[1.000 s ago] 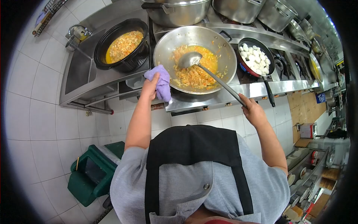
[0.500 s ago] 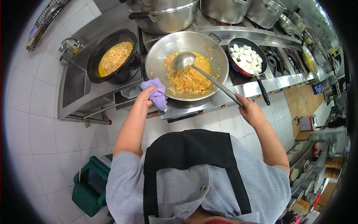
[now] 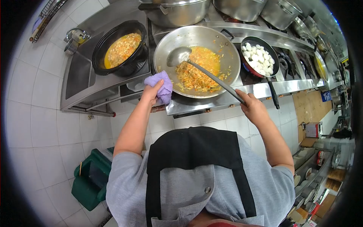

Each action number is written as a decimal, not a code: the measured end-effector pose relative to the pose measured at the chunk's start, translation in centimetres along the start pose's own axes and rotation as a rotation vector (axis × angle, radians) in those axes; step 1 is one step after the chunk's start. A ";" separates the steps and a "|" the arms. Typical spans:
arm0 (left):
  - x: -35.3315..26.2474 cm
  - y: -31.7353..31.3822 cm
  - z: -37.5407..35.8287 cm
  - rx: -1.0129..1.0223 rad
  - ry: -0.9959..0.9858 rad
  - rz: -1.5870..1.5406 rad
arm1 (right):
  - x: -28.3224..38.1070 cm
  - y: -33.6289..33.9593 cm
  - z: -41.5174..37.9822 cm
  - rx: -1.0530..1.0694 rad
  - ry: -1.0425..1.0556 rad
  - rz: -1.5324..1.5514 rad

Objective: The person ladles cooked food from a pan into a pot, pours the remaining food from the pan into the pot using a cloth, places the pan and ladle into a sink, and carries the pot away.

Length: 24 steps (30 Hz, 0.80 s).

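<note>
A long-handled metal ladle (image 3: 211, 76) is in my right hand (image 3: 252, 107), its bowl resting inside a wide steel wok (image 3: 162, 49). Orange-yellow chopped food (image 3: 196, 78) with liquid fills the wok's bottom, piled toward the near side. At the wok's left rim, my left hand (image 3: 152, 93) is closed around a purple cloth (image 3: 160, 85) pressed near the edge; whether it grips a handle under the cloth is hidden. Right of the wok sits a frying pan (image 3: 273, 92) of white, egg-like pieces (image 3: 259, 58).
Left of the wok stands a black oval pot (image 3: 99, 56) with similar food, beside a sink (image 3: 77, 75) with a tap (image 3: 77, 34). Large steel pots (image 3: 181, 15) line the back of the stove. A green bin (image 3: 89, 181) is on the floor at lower left.
The ladle's bowl has shifted left within the wok, and the food lies more heaped at the near side. My left hand stays on the cloth at the rim. The whole view has shifted slightly.
</note>
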<state>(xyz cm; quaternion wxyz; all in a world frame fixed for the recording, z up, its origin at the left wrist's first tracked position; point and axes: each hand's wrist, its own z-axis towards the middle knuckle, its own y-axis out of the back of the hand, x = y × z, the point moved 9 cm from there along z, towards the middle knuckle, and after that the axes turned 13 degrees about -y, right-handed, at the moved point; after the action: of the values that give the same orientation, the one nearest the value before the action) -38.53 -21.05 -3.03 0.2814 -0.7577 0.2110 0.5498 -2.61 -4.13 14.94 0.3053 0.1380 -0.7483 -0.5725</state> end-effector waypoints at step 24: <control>2.7 -0.3 1.0 0.034 0.177 -0.311 | -0.3 1.0 -1.1 0.229 0.065 0.014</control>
<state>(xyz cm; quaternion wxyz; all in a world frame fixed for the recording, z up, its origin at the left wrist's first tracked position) -38.21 -20.13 -5.80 0.3563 -0.8217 0.1245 0.4271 -1.60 -4.51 15.97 0.3155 0.1852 -0.7996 -0.4763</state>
